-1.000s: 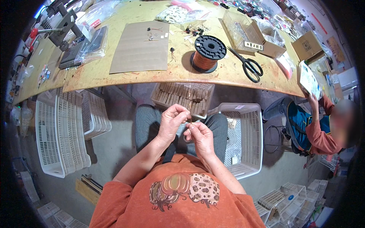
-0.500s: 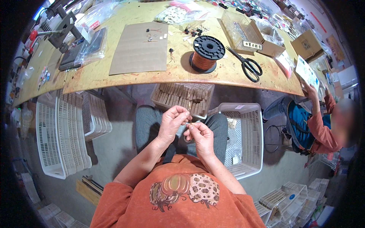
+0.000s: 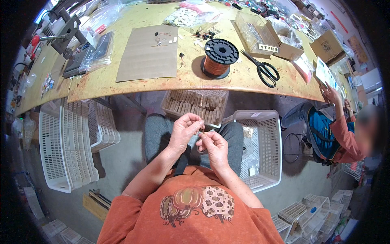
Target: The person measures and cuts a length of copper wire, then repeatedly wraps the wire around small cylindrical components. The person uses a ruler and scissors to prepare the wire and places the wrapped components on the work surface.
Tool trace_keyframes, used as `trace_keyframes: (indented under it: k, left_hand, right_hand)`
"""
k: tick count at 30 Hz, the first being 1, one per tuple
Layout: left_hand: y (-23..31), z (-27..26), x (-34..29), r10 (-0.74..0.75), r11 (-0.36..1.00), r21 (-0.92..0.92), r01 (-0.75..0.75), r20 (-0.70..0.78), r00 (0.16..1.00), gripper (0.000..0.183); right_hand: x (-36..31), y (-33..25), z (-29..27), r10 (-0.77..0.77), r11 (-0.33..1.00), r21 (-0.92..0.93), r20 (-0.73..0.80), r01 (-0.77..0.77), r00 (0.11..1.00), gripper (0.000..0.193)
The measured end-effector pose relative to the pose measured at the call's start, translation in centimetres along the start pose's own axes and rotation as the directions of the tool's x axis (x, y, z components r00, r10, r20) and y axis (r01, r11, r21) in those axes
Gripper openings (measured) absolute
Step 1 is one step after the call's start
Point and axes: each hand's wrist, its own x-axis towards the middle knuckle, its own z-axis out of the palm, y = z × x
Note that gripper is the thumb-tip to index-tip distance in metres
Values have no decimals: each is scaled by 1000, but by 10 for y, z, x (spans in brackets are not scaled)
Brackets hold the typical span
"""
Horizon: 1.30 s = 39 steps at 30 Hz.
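Above my lap, my left hand (image 3: pixel 186 129) pinches a thin copper wire between thumb and index finger. Close below it, my right hand (image 3: pixel 214 147) is closed in a pinch around the wire's lower part; a small ring-like piece shows under its fingers, too small to name. The copper wire (image 3: pixel 202 103) runs up over the table edge toward a black spool (image 3: pixel 222 49) wound with copper-coloured wire, standing on the table. Black-handled scissors (image 3: pixel 266 72) lie to the right of the spool.
A brown cardboard sheet (image 3: pixel 147 61) with small wired parts lies left of the spool. Under the table edge stands a crate of wooden strips (image 3: pixel 185 101); a white crate (image 3: pixel 277 150) is by my right leg, stacked crates (image 3: pixel 67 150) at left. A co-worker (image 3: pixel 343 136) sits at right.
My hands stay nearly in place, fingers shifting slightly on the wire. The view tilts a little. At right, the co-worker's hands have moved slightly over the white sheet.
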Motion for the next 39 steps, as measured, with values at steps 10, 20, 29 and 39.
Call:
trace_keyframes:
  k: [10, 20, 29, 39]
  left_hand:
    - [4, 1, 0, -64, 998, -6, 64, 7, 998, 9]
    - [26, 2, 32, -231, 963, -140, 230, 14, 973, 16]
    - [4, 17, 43, -53, 986, -162, 38, -88, 995, 10]
    - [9, -11, 19, -311, 947, -3, 322, 250, 917, 20]
  right_hand:
    - [0, 1, 0, 26, 1000, -14, 5, -26, 1000, 11]
    - [4, 4, 0, 51, 999, -11, 43, -51, 998, 9]
    - [13, 8, -2, 43, 998, -55, 122, -37, 992, 10]
    - [9, -7, -7, 61, 997, 41, 42, -62, 997, 9]
